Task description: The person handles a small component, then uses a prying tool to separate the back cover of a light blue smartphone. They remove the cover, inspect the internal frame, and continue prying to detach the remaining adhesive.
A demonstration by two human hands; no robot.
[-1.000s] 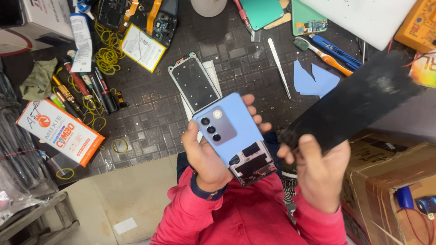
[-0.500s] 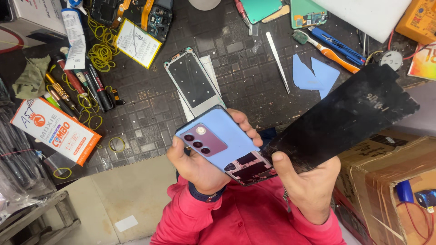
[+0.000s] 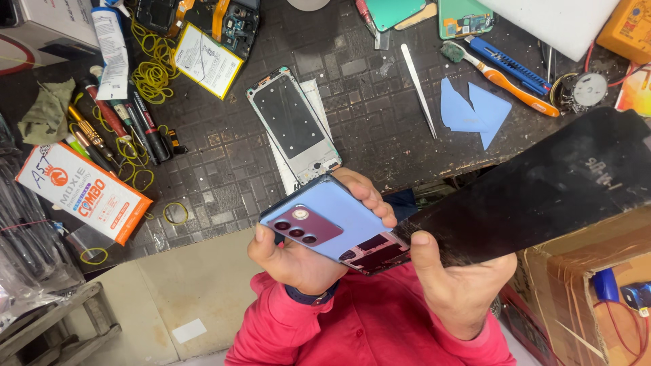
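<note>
My left hand (image 3: 305,254) grips a light blue phone (image 3: 332,224), back cover up, with its camera block toward the left. The cover is lifted at the lower right, and dark insides show there. My right hand (image 3: 461,285) holds a large flat black sheet (image 3: 542,190), thumb on top. The sheet's near end sits against the phone's opened edge. Both hands are raised in front of my red sleeves, below the worktable's front edge.
A dark worktable (image 3: 380,129) carries a phone frame (image 3: 293,125), tweezers (image 3: 418,88), blue plastic picks (image 3: 475,112), a blue cutter (image 3: 508,64), screwdrivers (image 3: 112,129), yellow rubber bands and an orange box (image 3: 85,193). A cardboard box (image 3: 597,291) stands at the lower right.
The phone has tilted flatter and swung left in my left hand. The black sheet has come lower, with its end now at the phone's opened edge.
</note>
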